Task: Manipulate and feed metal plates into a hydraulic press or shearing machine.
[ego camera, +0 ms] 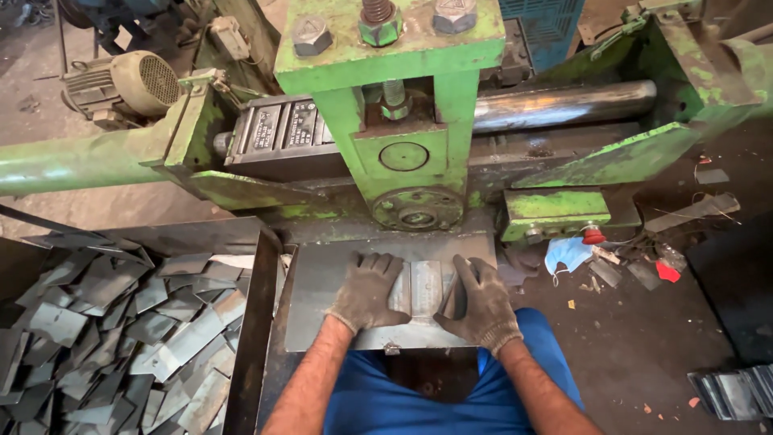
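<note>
A: Where are your hands rn?

B: Both on the metal piece [424, 288] – a small pale sheet part lying flat on the steel work plate [322, 298] right in front of the green press [407, 121]. Your left hand [366, 292], gloved, lies palm down on the piece's left edge, fingers spread and pointing toward the machine. Your right hand [481, 304], also gloved, grips the right edge w/ fingers curled over it.

A: So clamped on it?

B: Right hand – yes, wrapped round the edge. Left is pressing flat on top, fingers apart, not closed around anything.

A: What's around you?

B: Bin [121, 338] to your left, full of cut grey metal blanks, its dark wall just beside the plate. Red button [593, 235] on the green block to the right of the plate. A blue face mask [568, 254] lies near it, on the dirty bench among scraps. Electric motor [133, 84] sits top left, well apart from you. Stack of shiny pieces [737, 392] at lower right edge. Your blue trousers [435, 395] show below the plate, btw your forearms.
</note>
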